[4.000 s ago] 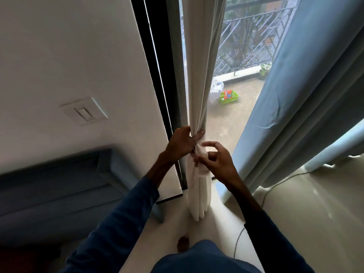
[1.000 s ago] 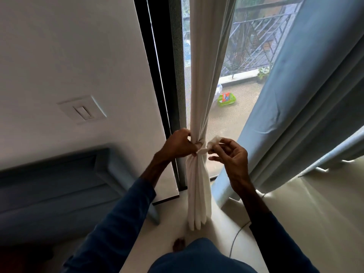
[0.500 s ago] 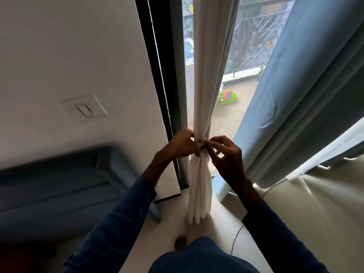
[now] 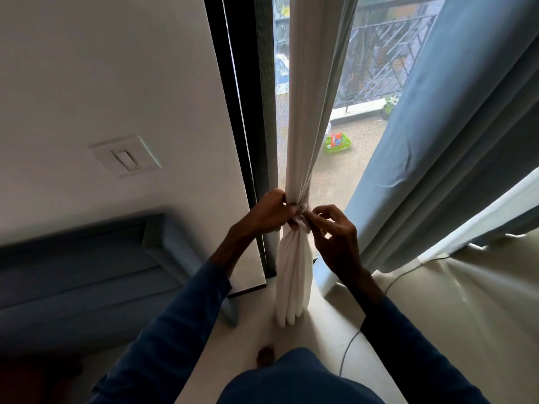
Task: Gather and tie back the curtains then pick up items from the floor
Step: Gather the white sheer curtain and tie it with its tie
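The left hand (image 4: 269, 212) clenches round the cinched neck of the white pleated fabric curtain (image 4: 293, 275), and the right hand (image 4: 335, 237) pinches a narrow white cloth tie (image 4: 302, 223) there. The bundle hangs just beside the dark window frame (image 4: 243, 147), its hem near the pale smooth floor (image 4: 326, 310). Open floor separates it from the heavy blue-grey curtain (image 4: 452, 141) on the right. Below the cinch, soft folds flare.
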A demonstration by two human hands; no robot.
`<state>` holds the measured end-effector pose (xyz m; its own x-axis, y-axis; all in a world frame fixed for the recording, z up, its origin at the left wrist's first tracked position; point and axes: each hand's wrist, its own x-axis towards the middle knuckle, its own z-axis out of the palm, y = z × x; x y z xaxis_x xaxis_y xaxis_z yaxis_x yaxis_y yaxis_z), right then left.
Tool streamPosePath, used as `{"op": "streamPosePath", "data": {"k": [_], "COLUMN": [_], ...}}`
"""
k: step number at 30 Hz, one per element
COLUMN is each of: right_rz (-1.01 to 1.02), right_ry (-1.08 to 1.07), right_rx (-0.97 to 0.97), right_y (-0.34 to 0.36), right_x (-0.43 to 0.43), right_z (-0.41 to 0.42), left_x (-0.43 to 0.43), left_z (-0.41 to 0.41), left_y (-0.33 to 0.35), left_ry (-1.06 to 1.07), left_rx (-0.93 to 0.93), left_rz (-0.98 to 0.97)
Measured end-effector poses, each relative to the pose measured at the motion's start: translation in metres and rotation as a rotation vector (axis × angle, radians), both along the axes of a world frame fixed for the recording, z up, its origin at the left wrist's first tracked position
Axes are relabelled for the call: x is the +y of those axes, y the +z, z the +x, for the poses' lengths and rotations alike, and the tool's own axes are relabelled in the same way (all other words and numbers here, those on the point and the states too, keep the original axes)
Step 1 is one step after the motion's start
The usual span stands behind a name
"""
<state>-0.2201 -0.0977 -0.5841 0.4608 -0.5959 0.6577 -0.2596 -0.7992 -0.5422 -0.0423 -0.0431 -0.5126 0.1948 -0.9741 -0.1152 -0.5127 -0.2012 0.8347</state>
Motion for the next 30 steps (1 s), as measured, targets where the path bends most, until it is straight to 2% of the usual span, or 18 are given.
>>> {"op": "streamPosePath", "data": {"k": [2, 7, 11, 14, 16, 18, 20, 23, 25, 30], "right_rz": [0.003, -0.063, -0.173, -0.089, -0.012, -0.034, -0.057, 0.105, 0.303, 1.108], "right_ry": [0.007, -0.015, -0.096, -0.035, 0.006, 0.017, 0.031, 0.069, 0.068, 0.002], "right_rx": [0.039, 0.286, 0.569, 0.782, 0.834, 0.763, 0.61, 0.342, 0.164, -0.343], "right_y": [0.001, 0.018, 0.026, 0.031, 0.036, 0.039, 0.037, 0.031, 0.024, 0.012], "right_x": [0.004, 0.006, -0.002, -0.005, -0.01, -0.013, -0.015, -0.011, -0.003, 0.007], "right_z": [0.001, 0.001, 0.006, 0.01, 0.012, 0.012, 0.01, 0.009, 0.012, 0.024], "left_x": [0.0, 0.0, -0.003, -0.006, -0.007, -0.007, -0.009, -0.012, -0.014, -0.02], "left_z": [0.0, 0.001, 0.002, -0.001, -0.004, -0.003, 0.002, 0.011, 0.015, 0.013], "left_y": [0.003, 0.007, 0.005, 0.006, 0.006, 0.003, -0.001, -0.005, -0.007, -0.012], "left_ry": [0.009, 0.034, 0.027, 0.007, 0.012, 0.044, 0.084, 0.107, 0.093, 0.098], "left_rx": [0.0, -0.044, -0.061, -0.053, -0.079, -0.082, -0.086, -0.091, -0.061, -0.07], "left_rz": [0.011, 0.004, 0.002, 0.002, -0.006, -0.023, -0.037, -0.038, -0.026, -0.014]}}
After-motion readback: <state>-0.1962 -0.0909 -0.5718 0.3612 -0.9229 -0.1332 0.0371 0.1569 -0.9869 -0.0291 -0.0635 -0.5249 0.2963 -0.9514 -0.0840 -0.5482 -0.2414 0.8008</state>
